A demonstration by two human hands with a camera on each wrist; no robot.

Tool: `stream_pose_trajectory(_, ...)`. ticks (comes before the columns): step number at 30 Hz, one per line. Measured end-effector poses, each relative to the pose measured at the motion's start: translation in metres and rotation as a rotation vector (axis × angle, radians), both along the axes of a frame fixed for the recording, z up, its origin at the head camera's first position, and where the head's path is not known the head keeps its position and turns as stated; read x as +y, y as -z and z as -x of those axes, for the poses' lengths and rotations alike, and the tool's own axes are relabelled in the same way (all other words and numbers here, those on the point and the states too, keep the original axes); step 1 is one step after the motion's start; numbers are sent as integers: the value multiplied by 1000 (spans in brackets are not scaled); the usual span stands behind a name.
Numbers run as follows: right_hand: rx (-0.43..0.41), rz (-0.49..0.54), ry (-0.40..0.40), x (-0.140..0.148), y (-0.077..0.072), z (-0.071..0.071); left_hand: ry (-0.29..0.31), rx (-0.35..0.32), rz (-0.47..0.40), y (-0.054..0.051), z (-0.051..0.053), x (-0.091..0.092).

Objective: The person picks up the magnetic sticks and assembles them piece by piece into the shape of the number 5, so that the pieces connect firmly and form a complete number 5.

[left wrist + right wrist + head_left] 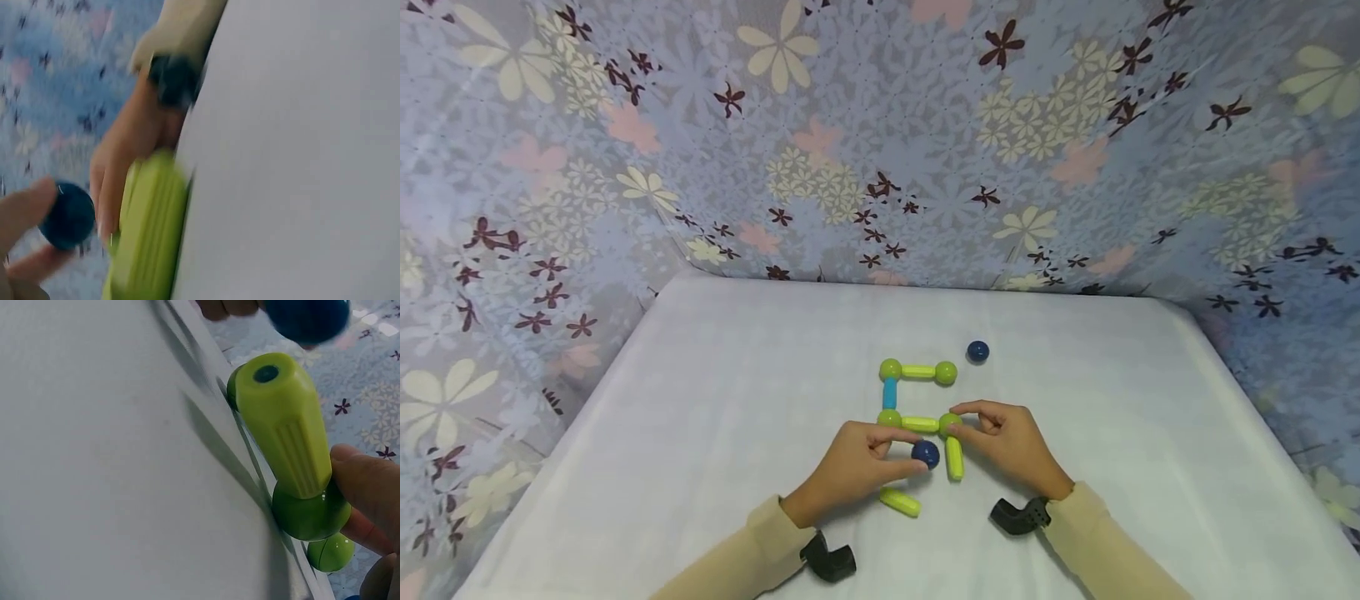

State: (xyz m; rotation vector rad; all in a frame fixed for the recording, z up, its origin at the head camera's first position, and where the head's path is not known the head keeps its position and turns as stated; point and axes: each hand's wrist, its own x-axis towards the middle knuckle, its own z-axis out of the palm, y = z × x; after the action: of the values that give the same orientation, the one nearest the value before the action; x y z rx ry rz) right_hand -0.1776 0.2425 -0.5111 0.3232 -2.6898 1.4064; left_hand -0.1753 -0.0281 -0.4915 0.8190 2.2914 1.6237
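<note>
My left hand (857, 462) pinches a dark blue ball (926, 454) between thumb and finger, held just off the near side of the stick-and-ball figure. With thumb and forefinger, my right hand (1015, 437) grips a green ball (951, 423). A yellow-green rod (919, 424) joins that ball to another green ball (889, 419) on the left. Another yellow-green rod (287, 431) sticks out of the gripped ball toward me, its far end bare with a dark round spot. From the left ball a blue rod (890, 393) runs back to a green ball (891, 369).
At the back of the figure, a yellow-green rod (918, 372) ends in a green ball (946, 372). A second dark blue ball (977, 352) lies behind it to the right. One loose yellow-green rod (900, 502) lies below the left hand on the white table (700, 400).
</note>
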Motion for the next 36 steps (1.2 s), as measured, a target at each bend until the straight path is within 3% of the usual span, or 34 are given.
stream_pose_trajectory(6,-12,22,2,1,0,2,108,81,18,6,-18,11)
stream_pose_trajectory(11,-18,9,-8,-2,5,-2,110,200,78,16,-24,13)
stream_pose_trajectory(17,31,17,11,0,2,-1,98,366,189,16,-22,22)
stream_pose_trajectory(26,71,0,-11,2,1,-1,80,400,274,14,-22,27)
stream_pose_trajectory(31,81,6,-24,1,1,0,58,459,284,13,-22,30)
stream_pose_trajectory(36,60,-3,-18,1,3,-1,68,468,274,14,-23,31)
